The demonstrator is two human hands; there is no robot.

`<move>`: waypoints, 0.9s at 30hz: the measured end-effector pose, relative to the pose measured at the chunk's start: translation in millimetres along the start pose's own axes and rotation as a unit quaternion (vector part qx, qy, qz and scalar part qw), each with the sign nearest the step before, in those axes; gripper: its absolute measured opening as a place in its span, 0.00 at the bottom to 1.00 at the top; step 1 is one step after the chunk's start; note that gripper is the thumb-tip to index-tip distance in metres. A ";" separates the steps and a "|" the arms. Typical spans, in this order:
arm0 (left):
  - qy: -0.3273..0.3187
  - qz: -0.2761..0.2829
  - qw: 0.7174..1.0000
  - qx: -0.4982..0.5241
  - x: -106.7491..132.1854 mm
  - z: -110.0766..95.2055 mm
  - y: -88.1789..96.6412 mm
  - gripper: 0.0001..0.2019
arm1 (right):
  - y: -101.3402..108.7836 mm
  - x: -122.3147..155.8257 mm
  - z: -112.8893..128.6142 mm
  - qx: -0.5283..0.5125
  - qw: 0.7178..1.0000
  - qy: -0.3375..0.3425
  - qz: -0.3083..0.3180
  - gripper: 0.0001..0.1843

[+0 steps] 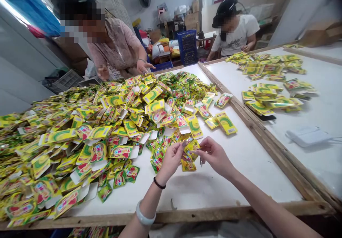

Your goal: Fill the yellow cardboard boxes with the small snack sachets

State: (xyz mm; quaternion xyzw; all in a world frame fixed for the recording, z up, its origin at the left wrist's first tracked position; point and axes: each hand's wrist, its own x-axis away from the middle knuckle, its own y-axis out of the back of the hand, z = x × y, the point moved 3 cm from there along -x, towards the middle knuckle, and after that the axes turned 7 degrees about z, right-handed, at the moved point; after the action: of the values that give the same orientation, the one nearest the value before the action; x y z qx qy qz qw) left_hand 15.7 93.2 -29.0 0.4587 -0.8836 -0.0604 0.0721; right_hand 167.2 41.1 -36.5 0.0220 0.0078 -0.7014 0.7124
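My left hand (171, 161) and my right hand (215, 156) meet above the white table (235, 184), pinching a small cluster of yellow foil sachets (190, 155) between their fingertips. Some of the sachets hang down below my fingers. A black bead bracelet and a pale bangle circle my left wrist. A large heap of yellow, green and red sachets (80, 149) spreads across the table to my left, its edge close to my left hand. Several loose sachets (226, 123) lie ahead of my right hand.
A co-worker's hand (144, 66) reaches over the far side of the heap. Another person (235, 28) sits beyond a second white table (278, 99), which holds scattered sachets and a white flat device (307, 136). A wooden rail (278, 149) divides the tables. A blue crate (187, 47) stands behind.
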 end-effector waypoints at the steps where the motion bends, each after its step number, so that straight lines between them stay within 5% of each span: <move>1: -0.004 0.006 1.000 0.012 2.2 -0.7 -0.6 0.17 | 2.9 0.6 -0.1 0.051 0.999 0.004 -0.010 0.18; 5: -0.008 0.047 0.999 0.007 4.4 -1.5 -7.0 0.13 | 18.4 7.3 5.6 0.180 0.983 0.023 0.027 0.21; 9: -0.078 0.099 0.975 -0.183 -13.8 -13.4 -11.0 0.15 | 34.1 21.7 2.4 0.255 0.964 0.033 0.066 0.11; 14: -0.181 -0.009 0.817 -0.548 -55.2 -17.2 8.0 0.26 | 55.5 45.2 -30.9 0.428 0.903 0.039 0.011 0.13; 16: -0.186 -0.010 0.793 -0.580 -66.3 -14.0 17.1 0.23 | 63.6 47.0 -41.3 0.419 0.906 0.050 0.015 0.14; 18: -0.206 -0.034 0.813 -0.544 -67.3 -17.5 24.4 0.20 | 69.3 42.7 -41.8 0.384 0.920 0.071 0.030 0.15; 21: -0.225 -0.070 0.889 -0.392 -50.3 -31.7 26.0 0.16 | 69.1 30.9 -24.9 0.366 0.920 0.140 0.015 0.12; 24: -0.186 -0.029 0.961 -0.200 -25.3 -40.6 13.2 0.15 | 57.2 16.9 -9.5 0.365 0.903 0.225 -0.023 0.13; 27: -0.138 -0.027 0.990 -0.024 -5.5 -34.5 -3.1 0.20 | 39.9 2.8 -13.9 0.364 0.890 0.273 -0.006 0.13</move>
State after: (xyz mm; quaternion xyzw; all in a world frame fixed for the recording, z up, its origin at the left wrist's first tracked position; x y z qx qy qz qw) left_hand 27.5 94.5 3.9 0.4679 -0.8706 -0.1462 -0.0408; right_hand 207.4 39.5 -49.6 0.4704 -0.0537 -0.6260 0.6197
